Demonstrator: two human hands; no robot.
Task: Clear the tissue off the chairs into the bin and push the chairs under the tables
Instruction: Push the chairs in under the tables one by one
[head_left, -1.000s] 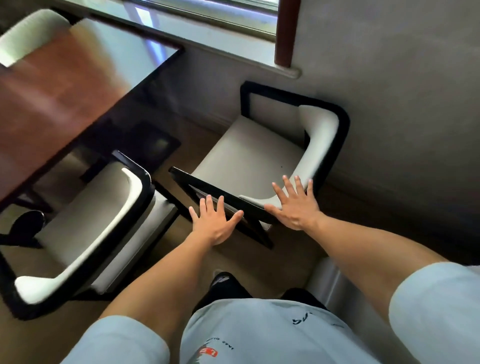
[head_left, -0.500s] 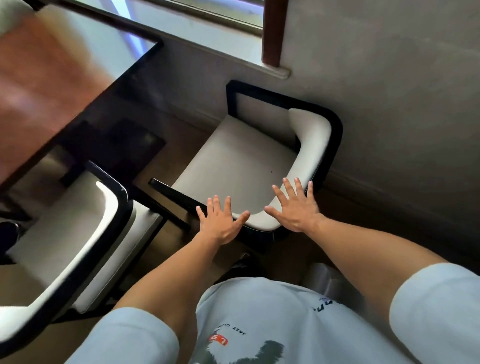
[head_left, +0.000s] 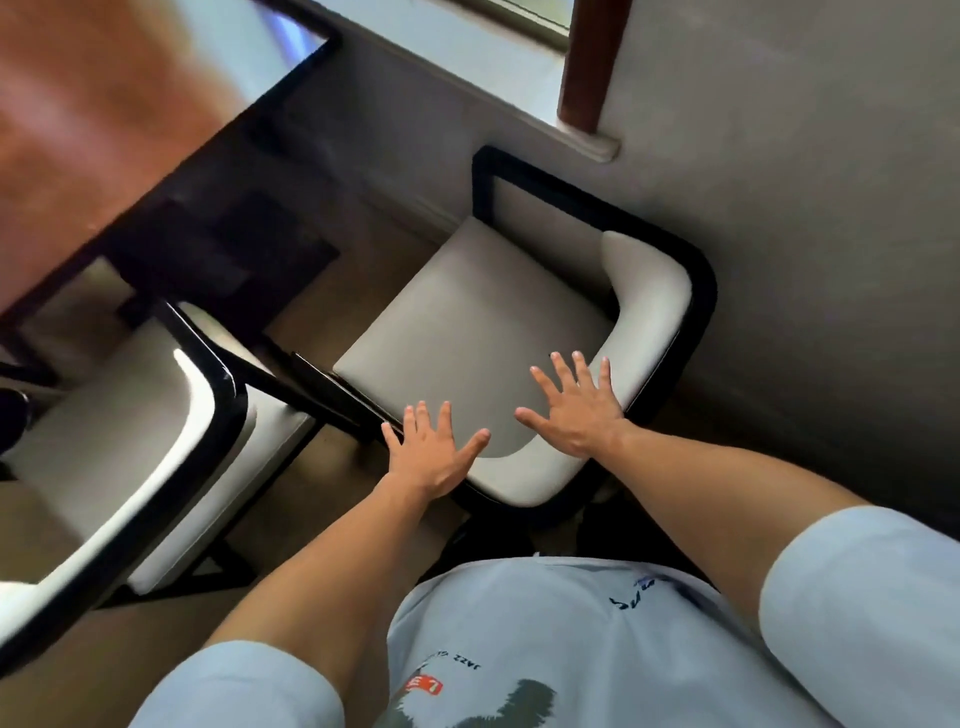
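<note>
From the head camera, looking down, both hands are lying flat with fingers spread on the curved white backrest of a black-framed chair (head_left: 467, 332). The left hand (head_left: 428, 452) is pressing on the backrest's left end, its thumb stretching out to the right along the padding. The right hand (head_left: 574, 408) is resting further right on the same backrest, fingertips pointing toward the grey seat, thumb reaching left. Neither hand is gripping anything; the palms are simply lying against the upholstery.

This chair is standing just beside the grey wall (head_left: 779, 208), under the window sill (head_left: 519, 104), with its seat facing the reddish-brown table (head_left: 104, 130). The seat's front edge is sitting near the table's dark corner but not beneath it. No tissue is showing on the seat.

A second chair (head_left: 130, 441) of the same kind is standing to the left, its front part reaching under the table's near edge. The person's pale blue shirt (head_left: 571, 649) is filling the bottom of the view.
</note>
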